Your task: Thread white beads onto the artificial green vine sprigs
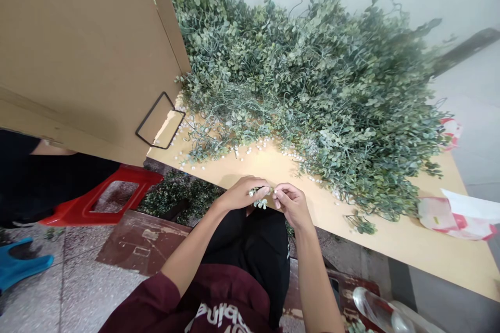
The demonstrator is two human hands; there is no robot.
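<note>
My left hand [245,192] is closed round a small artificial leaf sprig [261,203], whose pale green leaves hang below the fingers. Close beside it, my right hand [292,202] pinches a small white bead [275,191] between thumb and fingertips, at the end of the sprig. Whether the bead is on the stem, I cannot tell. Both hands are at the front edge of the table. Beyond them, a large heap of artificial greenery [312,73] covers the table, with several white beads [260,144] scattered along its near side.
A big cardboard box [86,52] stands at the left, near a black wire frame [150,124]. On the right of the yellowish table [441,255] lies a red and white packet [449,218]. A red stool [105,195] and another person's dark clothing [39,182] are at the left.
</note>
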